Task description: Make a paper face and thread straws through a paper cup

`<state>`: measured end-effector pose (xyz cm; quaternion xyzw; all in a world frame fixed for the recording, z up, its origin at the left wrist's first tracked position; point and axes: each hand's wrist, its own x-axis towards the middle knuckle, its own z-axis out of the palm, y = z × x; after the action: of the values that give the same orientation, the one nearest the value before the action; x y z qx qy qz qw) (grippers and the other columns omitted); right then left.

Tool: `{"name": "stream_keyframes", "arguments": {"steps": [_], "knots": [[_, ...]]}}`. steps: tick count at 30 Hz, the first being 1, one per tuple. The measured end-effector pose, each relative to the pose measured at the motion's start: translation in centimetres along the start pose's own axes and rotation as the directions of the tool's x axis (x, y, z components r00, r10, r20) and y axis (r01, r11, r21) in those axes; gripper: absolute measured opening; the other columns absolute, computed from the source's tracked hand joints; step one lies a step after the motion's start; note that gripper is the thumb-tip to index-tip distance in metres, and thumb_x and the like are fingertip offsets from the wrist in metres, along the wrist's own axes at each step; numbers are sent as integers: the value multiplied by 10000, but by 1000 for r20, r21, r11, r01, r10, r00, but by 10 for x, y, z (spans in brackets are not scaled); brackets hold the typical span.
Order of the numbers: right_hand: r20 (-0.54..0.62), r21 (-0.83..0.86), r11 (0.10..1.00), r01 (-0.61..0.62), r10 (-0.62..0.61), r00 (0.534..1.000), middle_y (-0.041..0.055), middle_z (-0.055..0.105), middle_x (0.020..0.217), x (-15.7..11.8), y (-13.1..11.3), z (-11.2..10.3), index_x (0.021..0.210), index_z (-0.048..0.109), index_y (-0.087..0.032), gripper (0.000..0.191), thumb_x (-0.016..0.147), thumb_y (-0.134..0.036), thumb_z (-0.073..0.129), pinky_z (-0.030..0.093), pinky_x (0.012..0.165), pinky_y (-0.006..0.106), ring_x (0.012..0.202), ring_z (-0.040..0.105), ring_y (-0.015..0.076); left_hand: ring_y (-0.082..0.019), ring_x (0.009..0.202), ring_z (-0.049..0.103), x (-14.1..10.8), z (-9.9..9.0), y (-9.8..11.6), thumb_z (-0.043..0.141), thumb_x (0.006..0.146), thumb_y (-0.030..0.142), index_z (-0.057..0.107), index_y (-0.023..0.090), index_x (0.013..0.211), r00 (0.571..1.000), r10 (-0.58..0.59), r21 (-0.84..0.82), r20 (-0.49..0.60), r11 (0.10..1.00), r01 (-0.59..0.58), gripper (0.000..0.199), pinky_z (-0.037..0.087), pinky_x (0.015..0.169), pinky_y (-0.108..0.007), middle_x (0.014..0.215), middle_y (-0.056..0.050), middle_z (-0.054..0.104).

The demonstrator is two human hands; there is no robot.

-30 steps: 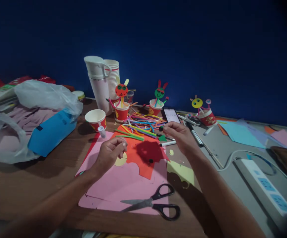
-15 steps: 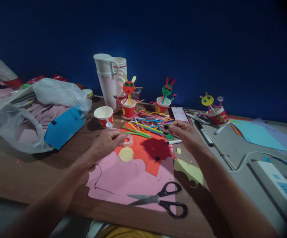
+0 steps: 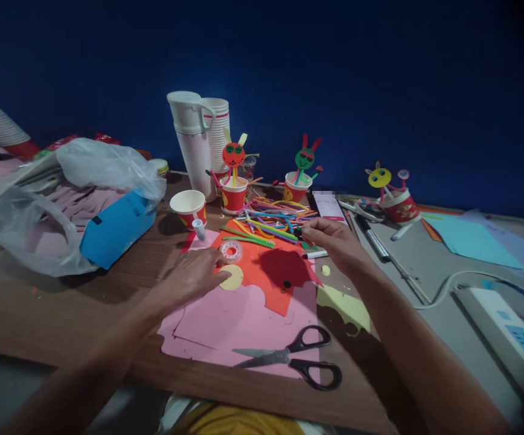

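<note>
My left hand (image 3: 197,272) is over the pink paper (image 3: 239,326), its fingertips at the left edge of a pale yellow paper circle (image 3: 233,278), with thumb and fingers apart. Just above it lies a clear tape roll (image 3: 231,251). My right hand (image 3: 329,234) pinches a small dark green piece (image 3: 297,232) above the ends of the coloured pipe cleaners (image 3: 271,212). A small dark round piece (image 3: 287,284) rests on the orange paper (image 3: 280,302). Black-handled scissors (image 3: 289,357) lie partly open near the front.
Three cup figures, red-faced (image 3: 233,154), green-faced (image 3: 305,158) and yellow-faced (image 3: 380,177), stand behind. An unadorned paper cup (image 3: 188,208) is at centre left, a plastic bag (image 3: 31,232) further left. A power strip (image 3: 506,332) and cable are right.
My left hand has moved down from beside the tape roll to the yellow circle. My right hand has shifted slightly left, still pinching the green piece.
</note>
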<state>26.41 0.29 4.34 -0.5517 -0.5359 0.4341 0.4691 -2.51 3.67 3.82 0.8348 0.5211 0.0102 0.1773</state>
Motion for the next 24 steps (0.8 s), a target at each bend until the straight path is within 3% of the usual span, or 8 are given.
{"name": "stream_keyframes", "arguments": {"steps": [6,13,24], "knots": [[29,6,1000,6,-6,1000,-46,480,628,0,0,2,698,566,-183,238,766,-394,654,295,570,244,578,399,90,-269,837,622,-2,7,2,483,812,428,660,217,981,1000,5,122,-20,993,-2,323,385,692,-327,926,-82,688],[40,-29,999,19,-18,999,-52,467,615,0,2,0,697,559,-184,244,778,-399,641,288,551,239,570,397,87,-283,844,626,-3,6,9,465,805,460,662,235,972,1000,-26,145,-14,989,28,343,362,645,-318,950,-81,687],[77,-58,998,19,-14,997,-37,492,614,-4,-4,1,712,566,-192,271,758,-448,639,337,523,237,563,426,105,-184,641,550,-12,13,6,496,769,420,567,214,728,997,-71,-91,-12,993,69,222,249,544,-272,665,-2,593]]}}
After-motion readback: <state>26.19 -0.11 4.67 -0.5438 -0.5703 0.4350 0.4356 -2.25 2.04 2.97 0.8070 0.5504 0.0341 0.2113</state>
